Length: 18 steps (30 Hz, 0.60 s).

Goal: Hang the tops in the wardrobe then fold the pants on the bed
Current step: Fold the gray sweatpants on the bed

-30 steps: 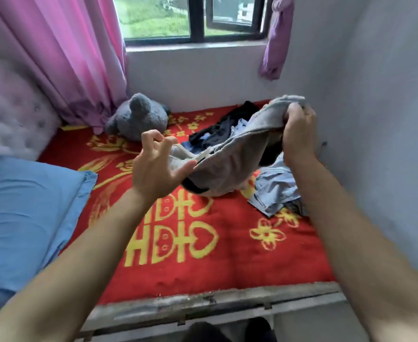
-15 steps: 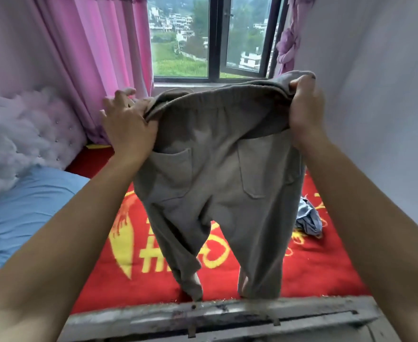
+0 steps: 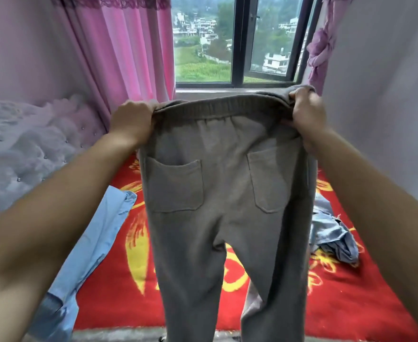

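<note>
Half a second ago the waistband sagged in a crumpled arc; now I see it drawn out wider and flatter between both hands, and the bundle of a second ago has dropped open to full length. My left hand [image 3: 131, 119] grips the left end of the waistband, fingers curled over its top edge. My right hand [image 3: 306, 114] clutches the right end, with a fold of cloth bunched in the fist. The grey sweatpants [image 3: 217, 193] hang in the air above the bed [image 3: 351, 304], seat side toward me. Their legs fall past the near edge of the bed and out of view.

The fabric is a soft, matte knit, and the elastic waistband is ribbed and gathered. Two patch pockets with rounded lower corners are stitched flat on the seat. The bed cover under them is plush red pile with yellow motifs. A smooth light-blue pillow [image 3: 92, 243] lies to the left, and a crumpled pale denim garment [image 3: 333, 235] lies on the cover to the right. A button-tufted headboard [image 3: 30, 144] sits far left, beside a pleated pink curtain [image 3: 129, 58] and a dark-framed window [image 3: 235, 45]
</note>
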Each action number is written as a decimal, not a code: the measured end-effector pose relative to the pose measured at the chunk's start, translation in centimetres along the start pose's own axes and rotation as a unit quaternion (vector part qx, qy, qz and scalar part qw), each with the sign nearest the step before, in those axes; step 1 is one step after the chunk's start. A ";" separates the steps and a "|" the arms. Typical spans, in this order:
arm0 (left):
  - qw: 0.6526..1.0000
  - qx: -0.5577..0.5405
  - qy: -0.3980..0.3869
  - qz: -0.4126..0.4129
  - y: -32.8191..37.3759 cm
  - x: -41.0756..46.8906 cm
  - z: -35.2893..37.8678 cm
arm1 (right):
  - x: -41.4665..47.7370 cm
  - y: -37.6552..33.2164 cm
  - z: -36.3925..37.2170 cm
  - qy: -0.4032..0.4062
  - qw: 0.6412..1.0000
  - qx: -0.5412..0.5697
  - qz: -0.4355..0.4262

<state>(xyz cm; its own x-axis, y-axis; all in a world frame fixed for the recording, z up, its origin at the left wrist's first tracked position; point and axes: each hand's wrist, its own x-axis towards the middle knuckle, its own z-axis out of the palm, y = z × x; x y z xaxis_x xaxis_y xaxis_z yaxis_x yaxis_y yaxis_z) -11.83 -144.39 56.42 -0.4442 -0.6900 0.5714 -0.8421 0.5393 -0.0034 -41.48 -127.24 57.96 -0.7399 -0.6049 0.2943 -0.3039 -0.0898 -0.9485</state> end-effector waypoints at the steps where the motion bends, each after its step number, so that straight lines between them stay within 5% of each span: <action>1: 0.999 -0.018 -0.021 -0.033 -0.4 1.4 0.5 | 1.3 0.2 0.9 -0.025 0.999 0.032 0.020; 4: 0.994 -0.070 0.012 -0.082 -1.2 6.1 0.5 | 4.8 -0.7 3.0 -0.062 0.991 0.106 0.051; 9: 0.975 -0.054 0.182 -0.119 -1.0 13.7 -3.1 | 10.0 -3.7 4.6 -0.070 0.970 0.232 0.008; 12: 0.938 -0.139 0.294 -0.122 -0.6 15.2 -5.2 | 11.4 -5.3 4.8 -0.070 0.967 0.244 -0.018; 18: 0.949 -0.100 0.285 -0.092 -1.3 10.6 -3.2 | 9.1 -3.2 5.2 -0.050 0.971 0.235 0.017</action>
<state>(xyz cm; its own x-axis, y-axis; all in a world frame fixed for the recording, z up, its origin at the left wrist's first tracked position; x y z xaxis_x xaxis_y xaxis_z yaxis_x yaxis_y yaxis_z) -14.44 -150.88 65.07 -0.0088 -0.4393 0.8983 -0.7894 0.5546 0.2634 -44.13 -136.61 63.03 -0.6762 -0.6852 0.2707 0.0445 -0.4048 -0.9133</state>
